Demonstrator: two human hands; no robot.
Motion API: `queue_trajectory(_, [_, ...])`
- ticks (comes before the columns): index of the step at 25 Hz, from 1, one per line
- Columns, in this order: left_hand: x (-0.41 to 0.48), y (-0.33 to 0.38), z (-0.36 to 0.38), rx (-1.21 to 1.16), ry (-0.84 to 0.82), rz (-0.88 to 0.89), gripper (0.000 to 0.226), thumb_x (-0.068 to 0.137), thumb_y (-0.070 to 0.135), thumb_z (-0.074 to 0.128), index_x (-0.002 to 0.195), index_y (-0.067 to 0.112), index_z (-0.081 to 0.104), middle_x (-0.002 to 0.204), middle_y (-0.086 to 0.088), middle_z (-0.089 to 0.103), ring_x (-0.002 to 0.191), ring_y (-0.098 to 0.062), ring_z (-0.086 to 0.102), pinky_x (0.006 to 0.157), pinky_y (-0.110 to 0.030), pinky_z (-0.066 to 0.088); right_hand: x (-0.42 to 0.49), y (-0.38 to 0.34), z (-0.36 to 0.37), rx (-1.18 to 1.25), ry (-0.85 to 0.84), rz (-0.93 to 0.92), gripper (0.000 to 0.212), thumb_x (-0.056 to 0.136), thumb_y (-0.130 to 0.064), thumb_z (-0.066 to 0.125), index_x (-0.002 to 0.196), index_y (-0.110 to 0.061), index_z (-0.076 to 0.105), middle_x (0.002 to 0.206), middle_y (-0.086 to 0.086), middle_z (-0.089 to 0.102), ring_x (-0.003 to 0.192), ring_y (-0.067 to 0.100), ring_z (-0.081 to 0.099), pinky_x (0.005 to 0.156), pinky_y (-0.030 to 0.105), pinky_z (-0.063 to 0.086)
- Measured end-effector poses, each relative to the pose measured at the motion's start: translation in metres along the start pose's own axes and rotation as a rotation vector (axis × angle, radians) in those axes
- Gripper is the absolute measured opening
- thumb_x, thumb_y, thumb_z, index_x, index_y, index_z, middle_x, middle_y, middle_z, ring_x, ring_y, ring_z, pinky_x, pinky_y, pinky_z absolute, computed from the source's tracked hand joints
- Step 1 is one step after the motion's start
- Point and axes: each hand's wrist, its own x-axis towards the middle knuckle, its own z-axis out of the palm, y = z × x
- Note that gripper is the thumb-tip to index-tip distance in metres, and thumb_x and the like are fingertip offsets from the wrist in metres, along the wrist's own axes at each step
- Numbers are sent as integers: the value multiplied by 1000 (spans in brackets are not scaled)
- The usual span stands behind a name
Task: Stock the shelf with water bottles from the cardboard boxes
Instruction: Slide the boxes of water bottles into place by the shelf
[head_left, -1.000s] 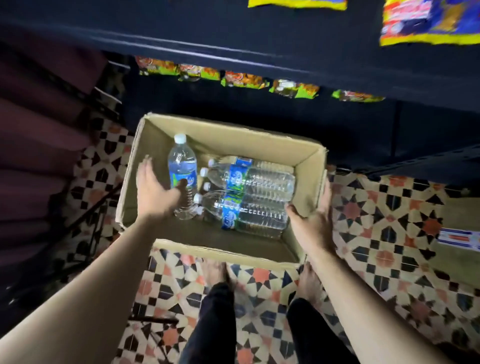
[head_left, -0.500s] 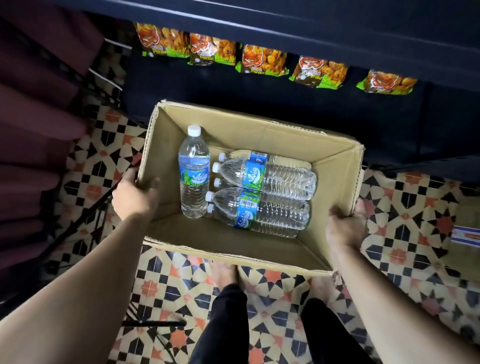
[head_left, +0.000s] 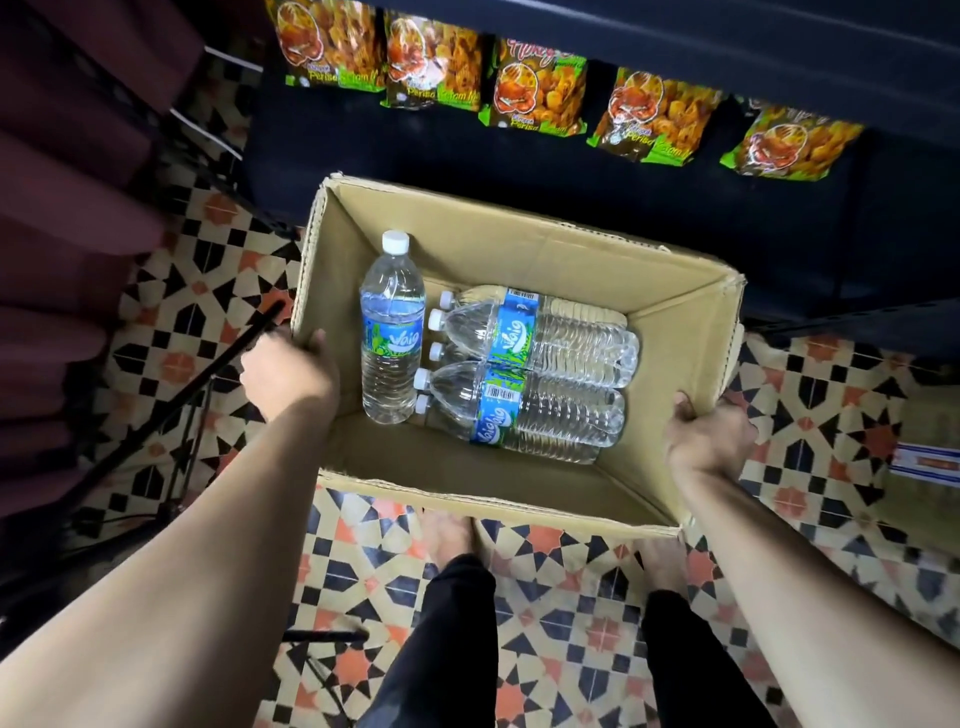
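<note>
An open cardboard box (head_left: 519, 254) is in front of me over the patterned floor. Inside, one clear water bottle (head_left: 390, 332) with a white cap and blue-green label stands upright at the left. Several more bottles (head_left: 540, 369) lie on their sides, stacked, caps pointing left. My left hand (head_left: 288, 371) grips the box's left wall at its rim. My right hand (head_left: 709, 441) grips the right wall near the front corner.
A dark shelf unit (head_left: 675, 218) stands just behind the box, with a row of orange-and-green snack bags (head_left: 540, 88) along it. A dark red curtain (head_left: 67, 208) and black metal bars (head_left: 171, 400) are at left. My bare feet (head_left: 449, 535) stand below the box.
My left hand moved from inside the box by the upright bottle to the left wall and closed on it. My right hand closed on the right wall. The view dropped toward the box.
</note>
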Motion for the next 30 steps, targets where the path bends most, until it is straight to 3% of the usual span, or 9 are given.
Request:
queue_trajectory(7, [-32,5,-1,-5,18,-18,33,91,28,62,112,3,69,112,-27,65,113,-45,57,96,-44,47,18,11,-21,38,-4,-65,34,90,-26,70,88,7,64,96,32,67,90,41,68,70,43,56])
queue_trajectory(10, [-52,8,6,-10,9,-11,32,91,27,63,110,2,70,109,-27,67,111,-45,58,95,-44,47,31,24,-34,28,3,-115,33,88,-27,73,72,-4,55,87,30,67,82,40,68,66,47,57])
queue_trajectory(13, [-73,19,18,-25,15,-15,33,90,29,64,109,3,72,106,-27,69,107,-44,62,92,-43,50,51,45,-47,35,16,-135,39,88,-28,72,65,-7,49,85,31,66,82,40,67,63,40,53])
queue_trajectory(15, [-91,30,30,-7,4,11,32,90,29,65,108,4,72,104,-26,69,104,-43,64,91,-42,51,66,60,-62,10,7,-134,37,88,-25,72,68,0,54,87,33,66,84,42,67,63,39,51])
queue_trajectory(18, [-120,43,48,-8,-4,26,33,88,29,66,108,3,71,105,-25,69,104,-42,64,91,-42,51,89,86,-81,0,24,-122,37,88,-23,72,80,11,61,89,37,65,88,47,67,71,51,56])
queue_trajectory(26, [-213,75,98,-16,-23,71,34,87,27,66,110,3,72,106,-26,69,105,-44,63,93,-44,51,145,167,-140,-51,28,-85,36,90,-24,68,91,12,65,98,34,66,101,46,61,78,50,54])
queue_trajectory(30, [-254,95,123,21,-19,130,35,86,27,66,111,3,72,104,-27,69,103,-44,64,92,-44,51,173,209,-166,-32,29,-42,34,91,-23,68,96,10,66,101,32,66,102,44,61,78,43,51])
